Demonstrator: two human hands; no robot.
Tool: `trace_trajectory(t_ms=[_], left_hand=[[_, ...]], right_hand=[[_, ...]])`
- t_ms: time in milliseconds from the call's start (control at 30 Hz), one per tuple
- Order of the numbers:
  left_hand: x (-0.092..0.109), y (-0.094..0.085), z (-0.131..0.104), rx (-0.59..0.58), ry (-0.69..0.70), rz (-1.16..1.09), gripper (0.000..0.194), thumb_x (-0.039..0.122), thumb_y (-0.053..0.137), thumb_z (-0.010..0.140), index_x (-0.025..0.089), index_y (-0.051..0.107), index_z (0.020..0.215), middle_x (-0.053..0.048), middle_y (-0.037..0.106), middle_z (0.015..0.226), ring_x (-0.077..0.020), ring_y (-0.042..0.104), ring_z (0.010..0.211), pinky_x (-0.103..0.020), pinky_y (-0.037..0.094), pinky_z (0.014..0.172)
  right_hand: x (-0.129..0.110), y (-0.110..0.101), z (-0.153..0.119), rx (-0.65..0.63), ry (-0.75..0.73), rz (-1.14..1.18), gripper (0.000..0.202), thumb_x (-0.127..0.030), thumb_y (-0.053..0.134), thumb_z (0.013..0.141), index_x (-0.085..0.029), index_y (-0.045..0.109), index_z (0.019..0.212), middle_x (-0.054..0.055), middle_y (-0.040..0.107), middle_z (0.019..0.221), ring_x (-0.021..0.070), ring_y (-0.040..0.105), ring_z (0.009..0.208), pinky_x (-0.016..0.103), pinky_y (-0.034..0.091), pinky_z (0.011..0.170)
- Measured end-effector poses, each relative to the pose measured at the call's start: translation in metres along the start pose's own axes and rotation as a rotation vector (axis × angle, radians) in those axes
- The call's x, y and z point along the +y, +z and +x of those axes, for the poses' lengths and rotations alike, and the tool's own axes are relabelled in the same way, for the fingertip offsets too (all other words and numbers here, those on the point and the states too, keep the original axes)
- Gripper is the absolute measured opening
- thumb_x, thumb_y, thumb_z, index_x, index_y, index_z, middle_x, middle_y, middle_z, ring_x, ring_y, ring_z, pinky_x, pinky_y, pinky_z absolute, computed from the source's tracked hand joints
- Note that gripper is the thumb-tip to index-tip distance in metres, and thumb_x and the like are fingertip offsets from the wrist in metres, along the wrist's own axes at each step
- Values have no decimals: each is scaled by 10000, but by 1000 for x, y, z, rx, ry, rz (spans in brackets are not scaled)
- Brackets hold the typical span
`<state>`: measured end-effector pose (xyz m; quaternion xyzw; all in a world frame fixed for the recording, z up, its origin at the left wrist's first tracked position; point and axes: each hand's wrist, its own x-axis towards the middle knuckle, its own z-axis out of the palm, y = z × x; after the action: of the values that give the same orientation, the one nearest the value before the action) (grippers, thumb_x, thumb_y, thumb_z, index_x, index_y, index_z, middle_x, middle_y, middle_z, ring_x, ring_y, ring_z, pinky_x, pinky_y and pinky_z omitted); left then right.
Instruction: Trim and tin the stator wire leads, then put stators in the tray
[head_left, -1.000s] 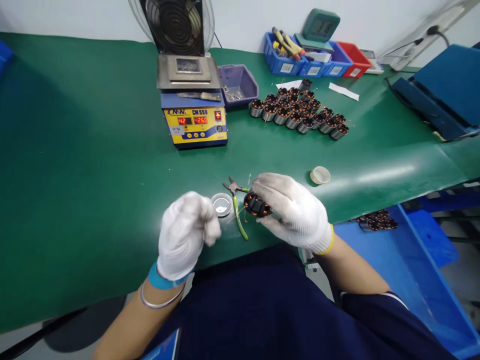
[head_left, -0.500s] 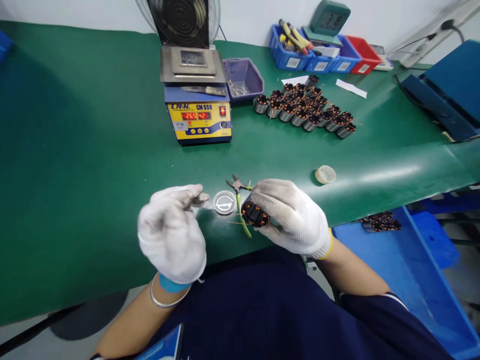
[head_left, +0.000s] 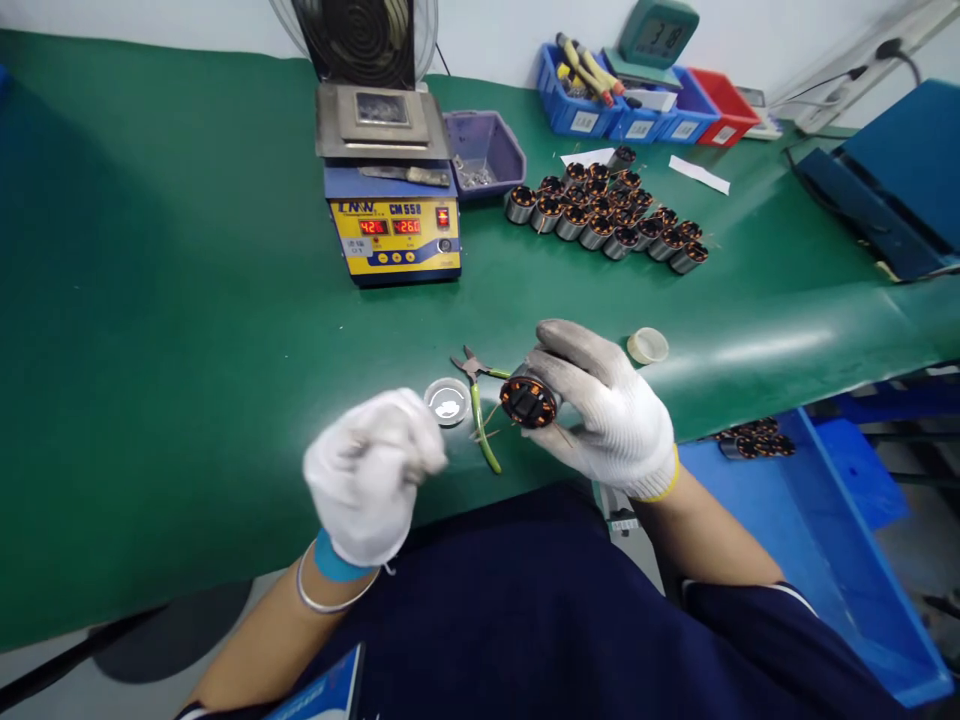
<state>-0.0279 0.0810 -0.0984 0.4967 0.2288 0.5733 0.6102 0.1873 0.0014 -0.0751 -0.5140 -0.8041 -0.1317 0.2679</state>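
My right hand (head_left: 604, 410), in a white glove, grips a round black motor core (head_left: 529, 401) with copper windings, its wired face turned toward me and thin wires sticking out to the left. Blurred by motion, my left hand (head_left: 371, 470) is also gloved, with its fingers curled in; whether they hold anything cannot be made out. Between the hands lie green-handled cutters (head_left: 478, 405) and a small clear dish (head_left: 448, 403) with something white inside.
A yellow and blue CM558 solder pot (head_left: 405, 235) stands at the back, beside a purple tray (head_left: 484, 150). Several motor cores (head_left: 600, 215) stand grouped behind my right hand. A small round cup (head_left: 648, 346) sits right of it, and a blue bin (head_left: 810, 540) is below the table edge.
My right hand has lifted slightly up and right with the core, which is tilted more toward me. My left hand has moved right, nearer the dish, its fingers more curled.
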Motion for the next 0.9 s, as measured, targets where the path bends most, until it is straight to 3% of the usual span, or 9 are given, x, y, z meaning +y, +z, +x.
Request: trace_trajectory(t_ms=[67, 167, 267, 333, 500, 667, 800, 900], left_hand=[[1, 1, 7, 251, -78, -174, 483, 346, 711, 909, 219, 512, 487, -7, 502, 490, -154, 506, 509, -317, 450, 544], [-1, 2, 18, 448, -241, -302, 467, 343, 647, 951, 205, 523, 522, 4, 488, 526, -141, 530, 527, -286, 477, 529], [-5, 3, 22, 489, -265, -334, 459, 343, 629, 955, 197, 533, 530, -2, 514, 545, -139, 563, 536, -275, 500, 530], [-6, 3, 22, 488, -231, -342, 439, 350, 647, 946, 196, 548, 547, -5, 540, 562, -137, 579, 544, -264, 506, 529], [-5, 1, 20, 479, -248, -390, 330, 363, 725, 907, 190, 622, 645, -10, 617, 676, -138, 654, 671, -227, 516, 546], [-4, 0, 19, 452, -246, -436, 165, 315, 721, 920, 188, 709, 815, -18, 699, 875, -126, 675, 759, -203, 513, 541], [-2, 1, 18, 470, -251, -421, 152, 319, 684, 950, 198, 722, 865, -28, 727, 958, -123, 672, 758, -196, 514, 542], [0, 1, 17, 485, -273, -428, 185, 303, 641, 973, 199, 723, 843, -27, 724, 946, -122, 671, 749, -194, 509, 529]], right_hand=[[1, 5, 2, -32, 31, 21, 512, -326, 622, 924, -164, 513, 1397, 201, 551, 1451, 316, 552, 1366, 485, 556, 1054], [-5, 15, 12, -197, 141, 8, 467, -325, 634, 898, -163, 572, 1331, 182, 555, 1473, 318, 603, 1298, 449, 587, 962], [-17, 23, 31, -466, 274, -63, 448, -280, 659, 878, -178, 607, 1311, 142, 604, 1431, 289, 692, 1091, 397, 598, 822], [-23, 24, 44, -615, 283, -105, 427, -266, 663, 886, -190, 621, 1304, 129, 602, 1437, 289, 691, 1064, 394, 588, 802], [-29, 21, 63, -774, 230, -158, 412, -253, 677, 892, -191, 630, 1296, 131, 587, 1449, 327, 655, 1127, 420, 573, 807], [-23, 24, 59, -742, 225, -111, 434, -246, 694, 879, -195, 634, 1306, 113, 601, 1429, 310, 638, 1130, 416, 557, 860], [-14, 21, 46, -501, 201, -71, 481, -274, 722, 848, -178, 638, 1311, 125, 632, 1363, 300, 610, 1129, 402, 533, 879], [-13, 18, 43, -383, 105, -199, 390, -301, 663, 907, -181, 669, 1278, 140, 673, 1275, 305, 612, 1023, 409, 501, 769]])
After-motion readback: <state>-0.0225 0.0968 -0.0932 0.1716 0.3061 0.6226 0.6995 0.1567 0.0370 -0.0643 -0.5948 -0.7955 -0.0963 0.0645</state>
